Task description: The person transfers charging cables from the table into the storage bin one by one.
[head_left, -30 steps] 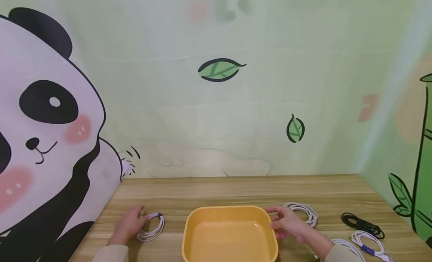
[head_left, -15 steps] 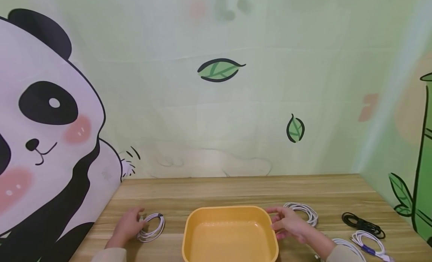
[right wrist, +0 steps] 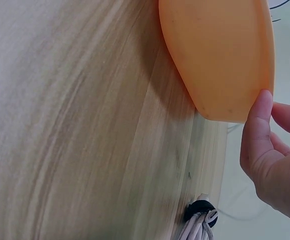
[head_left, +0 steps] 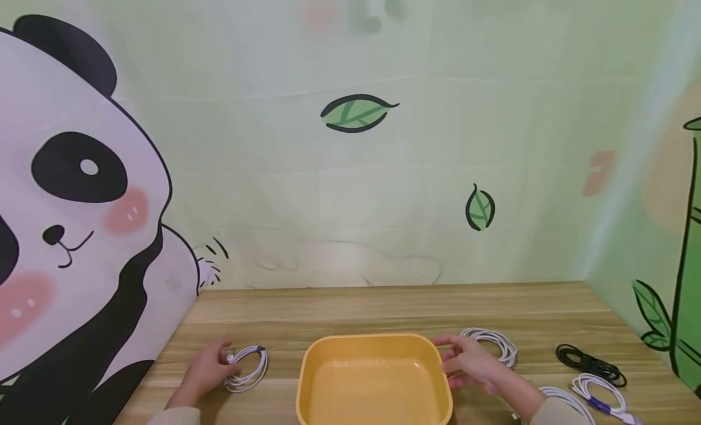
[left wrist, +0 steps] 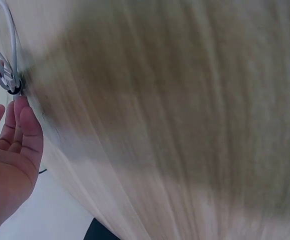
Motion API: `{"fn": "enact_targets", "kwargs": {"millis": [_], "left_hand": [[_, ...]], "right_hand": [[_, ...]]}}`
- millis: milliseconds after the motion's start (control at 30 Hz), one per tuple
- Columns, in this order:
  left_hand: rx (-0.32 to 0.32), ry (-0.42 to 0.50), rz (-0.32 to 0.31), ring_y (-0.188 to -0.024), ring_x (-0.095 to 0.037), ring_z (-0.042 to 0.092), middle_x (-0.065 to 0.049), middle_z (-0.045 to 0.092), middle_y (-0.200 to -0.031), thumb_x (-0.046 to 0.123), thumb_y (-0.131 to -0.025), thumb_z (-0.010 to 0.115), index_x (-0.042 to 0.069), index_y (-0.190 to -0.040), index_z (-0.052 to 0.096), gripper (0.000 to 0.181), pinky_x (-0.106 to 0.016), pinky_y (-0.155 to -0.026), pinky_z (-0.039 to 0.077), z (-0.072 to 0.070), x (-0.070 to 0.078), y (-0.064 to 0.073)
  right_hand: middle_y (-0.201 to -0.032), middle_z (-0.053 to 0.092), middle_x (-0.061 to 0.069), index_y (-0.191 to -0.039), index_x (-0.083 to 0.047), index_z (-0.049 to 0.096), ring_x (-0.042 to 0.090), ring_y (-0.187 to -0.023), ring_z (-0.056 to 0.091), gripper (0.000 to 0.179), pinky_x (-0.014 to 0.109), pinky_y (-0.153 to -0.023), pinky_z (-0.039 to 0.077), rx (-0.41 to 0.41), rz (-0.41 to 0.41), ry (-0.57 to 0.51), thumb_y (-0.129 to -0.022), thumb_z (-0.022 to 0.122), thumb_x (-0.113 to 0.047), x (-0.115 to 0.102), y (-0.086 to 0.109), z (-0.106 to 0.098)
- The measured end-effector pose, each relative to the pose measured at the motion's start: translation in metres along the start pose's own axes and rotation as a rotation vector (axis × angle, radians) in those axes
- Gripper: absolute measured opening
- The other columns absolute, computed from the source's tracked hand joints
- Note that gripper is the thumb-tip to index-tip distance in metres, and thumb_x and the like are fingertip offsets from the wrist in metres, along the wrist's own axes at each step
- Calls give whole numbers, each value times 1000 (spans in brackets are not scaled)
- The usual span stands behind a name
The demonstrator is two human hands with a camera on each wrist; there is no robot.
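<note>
A white cable point(head_left: 251, 385), coiled and bound with a dark tie, lies on the table to the left. My left hand point(head_left: 205, 370) is at its near left side, thumb and forefinger parted around the cable's pale end. In the left wrist view, fingertips point(left wrist: 30, 117) are right beside the dark tie of the coil point(left wrist: 13, 50). A yellow plastic tray point(head_left: 372, 337) with rounded corners sits at the front middle, its near edge out of view. My right hand point(head_left: 471, 361) touches its right rim with fairly straight fingers; one fingertip point(right wrist: 262, 100) lies against the outer wall.
Behind my right hand lies another coiled white cable point(head_left: 504, 346). Farther right are a black cable bundle point(head_left: 588, 365), a white cable with a blue tie point(head_left: 605, 400) and one more white cable point(head_left: 569, 400). A printed cloth backdrop point(head_left: 383, 187) borders the wooden table point(head_left: 378, 306).
My left hand has drawn back slightly, toward me and to the left, showing more of the coil's end. My right hand, the tray and the cables stay as they were.
</note>
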State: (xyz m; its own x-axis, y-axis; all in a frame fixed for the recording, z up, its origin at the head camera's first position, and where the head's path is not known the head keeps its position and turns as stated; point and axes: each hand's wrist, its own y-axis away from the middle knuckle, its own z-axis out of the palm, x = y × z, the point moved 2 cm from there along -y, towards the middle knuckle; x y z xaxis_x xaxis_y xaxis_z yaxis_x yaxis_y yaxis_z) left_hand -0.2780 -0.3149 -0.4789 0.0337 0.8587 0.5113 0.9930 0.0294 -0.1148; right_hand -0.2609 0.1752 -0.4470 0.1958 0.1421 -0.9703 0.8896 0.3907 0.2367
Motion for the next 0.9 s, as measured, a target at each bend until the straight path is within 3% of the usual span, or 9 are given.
{"fn": "enact_targets", "kwargs": {"millis": [600,900], "left_hand": [[-6,85,-73,-61,-13,50,-4,59,-71,21,-65,74,-9,-113,48,62,-24,-54,39,2,-5,4],[-43,213,-164,-43,-13,46,-3,53,-61,10,-66,71,-11,-114,45,59,-26,-41,39,4,-3,7]], "right_hand": [[-87,52,7,-127,6,32,11,-64,55,55,25,-54,52,13,20,4,-77,56,5,0,0,0],[-88,52,7,-127,6,31,12,-65,56,57,25,-54,52,13,13,4,-76,56,5,1,-1,0]]}}
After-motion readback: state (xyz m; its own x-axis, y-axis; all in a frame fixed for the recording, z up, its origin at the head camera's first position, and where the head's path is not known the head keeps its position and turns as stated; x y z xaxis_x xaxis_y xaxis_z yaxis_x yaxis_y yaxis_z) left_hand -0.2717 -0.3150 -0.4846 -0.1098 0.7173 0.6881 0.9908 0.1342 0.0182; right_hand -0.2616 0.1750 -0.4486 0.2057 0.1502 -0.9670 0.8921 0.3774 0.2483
